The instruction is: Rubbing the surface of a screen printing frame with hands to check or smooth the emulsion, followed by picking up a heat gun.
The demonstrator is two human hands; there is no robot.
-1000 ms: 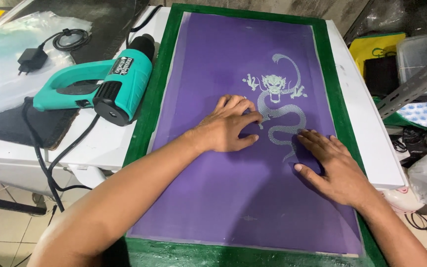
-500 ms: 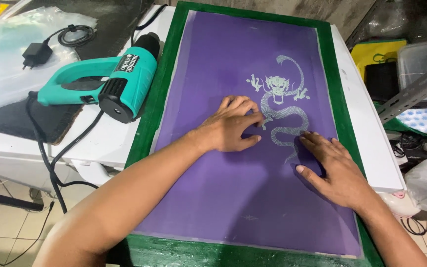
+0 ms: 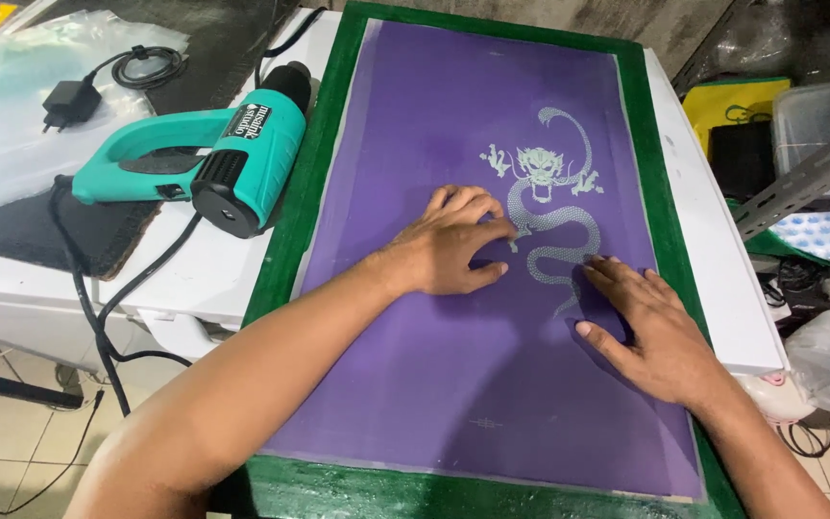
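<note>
currently both hands lie flat, fingers spread and gripping nothing, on the purple screen (image 3: 434, 384), the left hand (image 3: 449, 245) and right hand (image 3: 650, 332) flanking the dragon stencil (image 3: 549, 226), whose long axis runs near to far.

Soft, even light falls from above, fairly bright. The purple screen (image 3: 453, 384) shows a pale sheen at its far end and no hard glare. Faint, diffuse shadows lie just beside the left hand (image 3: 449, 245) and right hand (image 3: 655, 332). The centre is sharp; the near forearms and the right-edge clutter soften, with slight wide-angle stretch at the edges.
</note>
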